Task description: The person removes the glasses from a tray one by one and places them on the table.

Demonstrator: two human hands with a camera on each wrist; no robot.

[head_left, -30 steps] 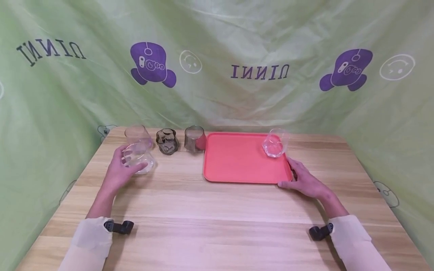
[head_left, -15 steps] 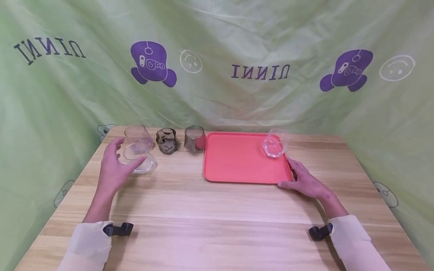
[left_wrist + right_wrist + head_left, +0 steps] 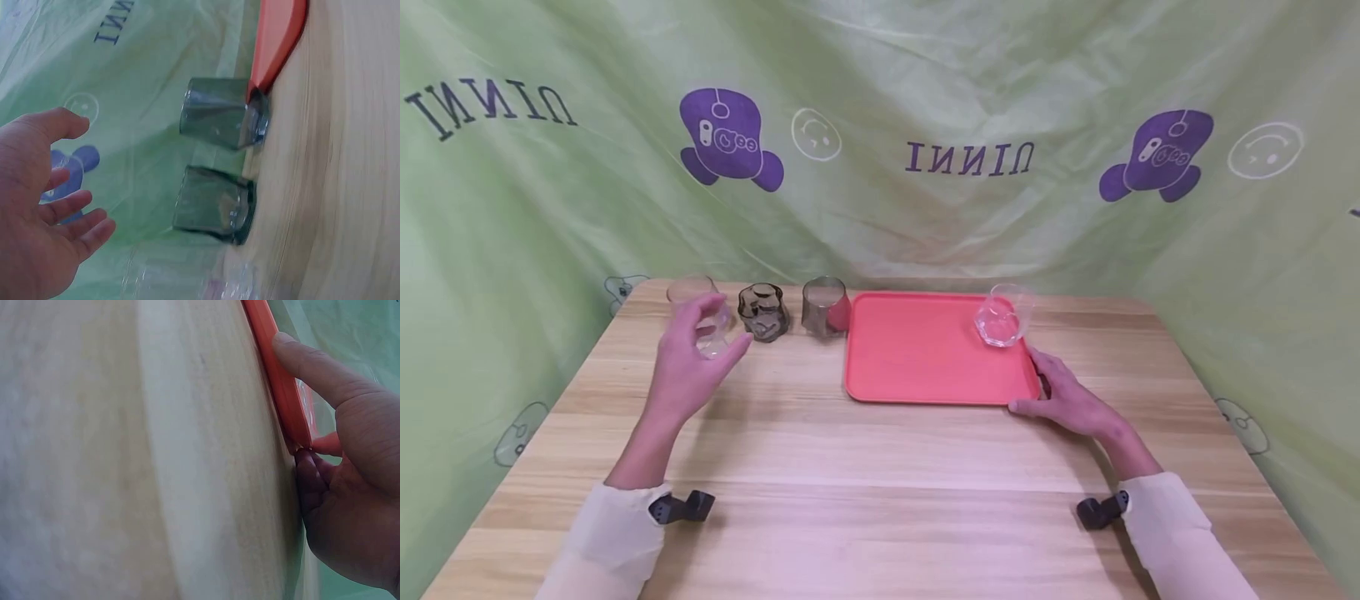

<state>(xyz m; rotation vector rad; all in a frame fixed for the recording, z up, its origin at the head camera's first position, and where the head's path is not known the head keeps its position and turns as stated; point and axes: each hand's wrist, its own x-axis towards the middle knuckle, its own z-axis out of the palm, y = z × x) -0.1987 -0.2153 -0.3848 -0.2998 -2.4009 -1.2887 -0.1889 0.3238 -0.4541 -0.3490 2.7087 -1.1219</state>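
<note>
My left hand (image 3: 688, 358) is raised at the left with thumb and fingers apart, holding nothing. It partly hides two clear tumblers, a front one (image 3: 711, 346) and a back one (image 3: 688, 289). To their right stand a wavy smoky-grey tumbler (image 3: 763, 315) and a smooth grey tumbler (image 3: 825, 308). The left wrist view shows the wavy tumbler (image 3: 214, 205) well away from the fingers. At the red tray's (image 3: 917, 367) front right corner, my right hand (image 3: 1067, 398) grips the edge, thumb on the front rim (image 3: 284, 381). A clear faceted tumbler (image 3: 1000, 321) stands on the tray's right side.
A wooden table (image 3: 850, 483) carries everything. Close behind its back edge hangs a green printed curtain (image 3: 865, 225), which also runs along both sides. The smooth grey tumbler stands right beside the tray's left edge.
My left hand has let go of the front clear tumbler, drawn back leftward, then moved right over it. The right hand stays at the tray corner. The head view has shifted slightly.
</note>
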